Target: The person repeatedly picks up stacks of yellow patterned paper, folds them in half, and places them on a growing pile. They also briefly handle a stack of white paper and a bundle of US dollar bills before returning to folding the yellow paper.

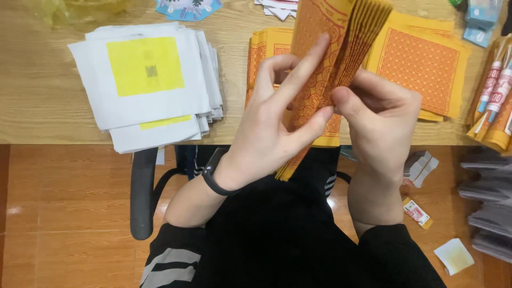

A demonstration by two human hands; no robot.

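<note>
Both of my hands hold one thick stack of orange-and-yellow patterned paper sheets [341, 48] upright above the near edge of the wooden table [42, 96]. My left hand [277, 122] presses the stack's flat face with its fingers spread, a black band on the wrist. My right hand [381, 117] pinches the fanned edges of the sheets with thumb and fingers. Behind the held stack, more orange sheets [421, 64] lie flat on the table.
A pile of white sheets with yellow squares [146, 82] lies at the left of the table. Rolled orange bundles [496, 96] sit at the right edge. A chair armrest [143, 192], grey paper stacks [490, 213] and small scraps [453, 256] are on the floor side.
</note>
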